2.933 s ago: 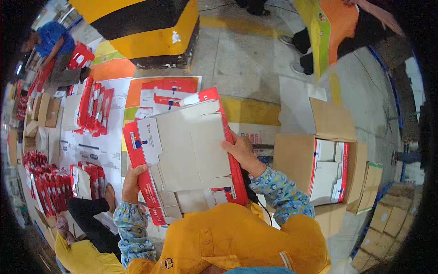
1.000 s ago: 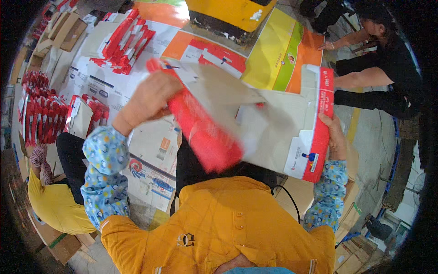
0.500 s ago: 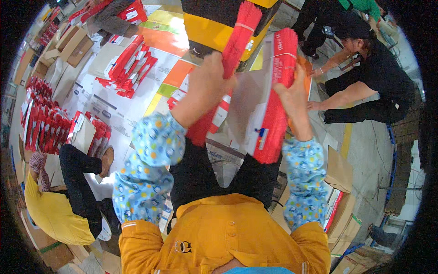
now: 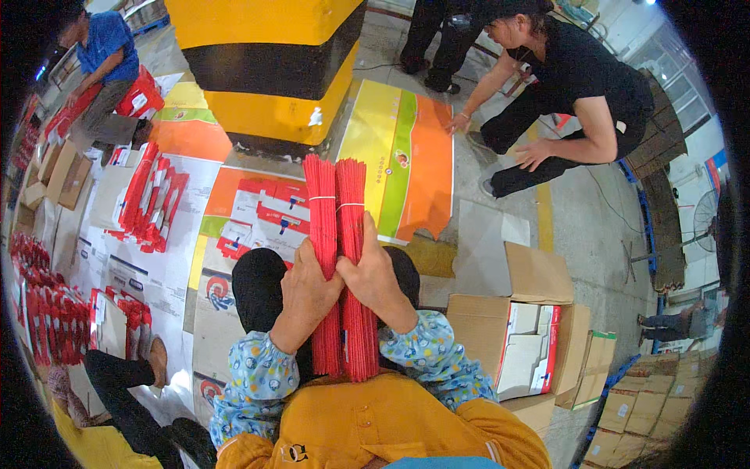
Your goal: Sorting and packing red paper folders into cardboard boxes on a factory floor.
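Red flat-folded cartons, two tied bundles, held upright edge-on in front of chest, pressed side by side. Left hand wrapped round left bundle, fingers curled closed on outer face; right hand clamped on right bundle, fingers closed, thumb side against the seam. White bands visible near upper third. Step in hand, probably: squaring and evening the two stacks together. Next move likely calls for firm, even squeeze and level lower edges before setting down. Lower ends hidden behind blue patterned sleeves. Open cardboard box just right, on floor; more red cartons spread left.
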